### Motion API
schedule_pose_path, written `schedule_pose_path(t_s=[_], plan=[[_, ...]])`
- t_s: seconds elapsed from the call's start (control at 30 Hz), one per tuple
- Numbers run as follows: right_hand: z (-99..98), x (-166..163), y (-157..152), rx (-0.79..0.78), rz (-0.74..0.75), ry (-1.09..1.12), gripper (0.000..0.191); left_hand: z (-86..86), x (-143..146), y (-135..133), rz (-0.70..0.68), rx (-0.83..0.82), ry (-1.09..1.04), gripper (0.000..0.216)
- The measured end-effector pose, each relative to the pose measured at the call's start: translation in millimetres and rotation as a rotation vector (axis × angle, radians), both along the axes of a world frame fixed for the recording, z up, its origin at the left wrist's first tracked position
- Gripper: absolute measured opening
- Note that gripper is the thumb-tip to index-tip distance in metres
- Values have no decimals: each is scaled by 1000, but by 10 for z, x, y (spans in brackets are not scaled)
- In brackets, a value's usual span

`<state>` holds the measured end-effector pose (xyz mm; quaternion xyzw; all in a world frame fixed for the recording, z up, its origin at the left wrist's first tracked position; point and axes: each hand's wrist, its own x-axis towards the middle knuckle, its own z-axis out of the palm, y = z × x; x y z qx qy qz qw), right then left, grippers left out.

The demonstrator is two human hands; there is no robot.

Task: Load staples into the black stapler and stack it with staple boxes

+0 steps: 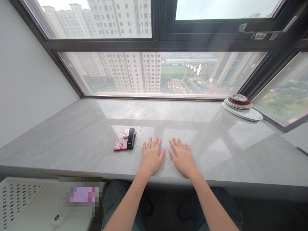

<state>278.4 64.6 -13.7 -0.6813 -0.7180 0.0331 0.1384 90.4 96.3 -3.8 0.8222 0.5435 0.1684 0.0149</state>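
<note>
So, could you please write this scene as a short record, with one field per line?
Left hand: palm down on the grey marble-look countertop, holding nothing
Right hand: palm down beside it, holding nothing
Left of hands: black stapler, with small red-and-white boxes beside it
Far right: stack of round, flat discs, possibly coasters

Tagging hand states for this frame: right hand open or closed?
Open. The right hand lies palm down on the grey marbled windowsill, its fingers extended and slightly spread, thumb out to the side.
</note>
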Motion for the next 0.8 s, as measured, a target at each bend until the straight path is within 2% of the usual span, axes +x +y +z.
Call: schedule_pose_path(t_s=[0.8], plan=[[-14,6,6,2,0,2,59,-23,0,3,-1,-5,10,59]])
